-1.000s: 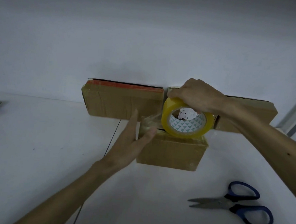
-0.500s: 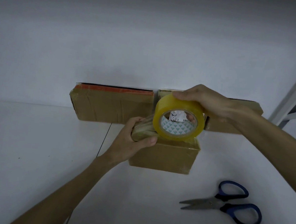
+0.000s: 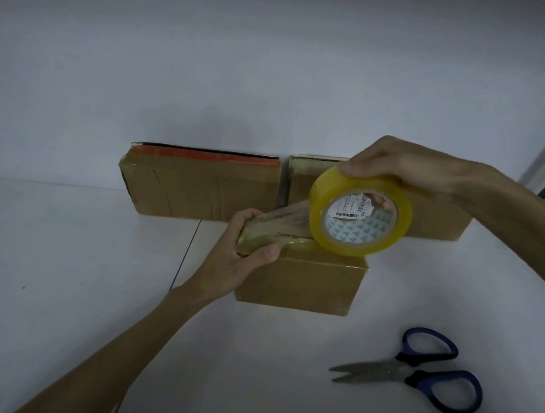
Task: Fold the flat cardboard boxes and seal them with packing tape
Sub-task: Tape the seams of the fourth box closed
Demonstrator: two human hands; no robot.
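Small cardboard box (image 3: 304, 282) sits on the white table (image 3: 65, 288), near centre, front face toward the camera. Left hand (image 3: 245, 252) grips its upper left corner: thumb pressed on the near face, fingers (image 3: 248, 216) curled over the top edge. They pin the free end of a clear tape strip (image 3: 283, 220) against the cardboard. The strip runs taut from that corner up to the yellow tape roll (image 3: 352, 247), which is held tilted just above the box's top right. Right hand (image 3: 406, 165) holds the roll from above, fingers wrapped over the rim, with fingertips showing through the core.

Two larger boxes stand against the wall (image 3: 242, 59) behind: the left box (image 3: 201, 188), with a red band along its top edge, and the right box (image 3: 434, 224), partly hidden by the roll and the right hand. Both show tape on their faces. Blue-handled scissors (image 3: 414, 371) lie on the table, apart from the small box, blades slightly parted and pointing left.
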